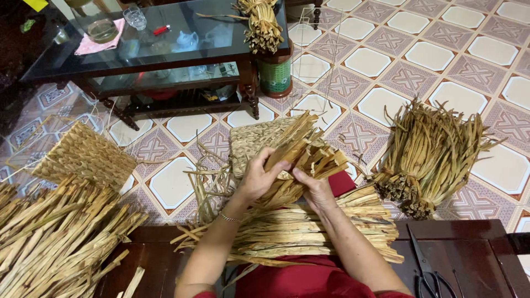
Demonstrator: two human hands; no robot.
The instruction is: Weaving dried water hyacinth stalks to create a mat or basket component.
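Note:
My left hand [258, 177] and my right hand [313, 189] both grip a bundle of dried straw-coloured reed strips [301, 150], which fans up and to the right from between them. Under the hands, a flat layer of the same strips [309, 226] lies across my lap over red cloth. A woven reed mat [255, 139] rests on the tiled floor just behind the bundle.
A large pile of reed strips [55, 237] lies at the left, a tied sheaf [428, 157] at the right. Another woven mat [83, 154] sits at the left. Black scissors [424, 267] rest on a dark wooden board. A glass-topped table [160, 49] stands behind.

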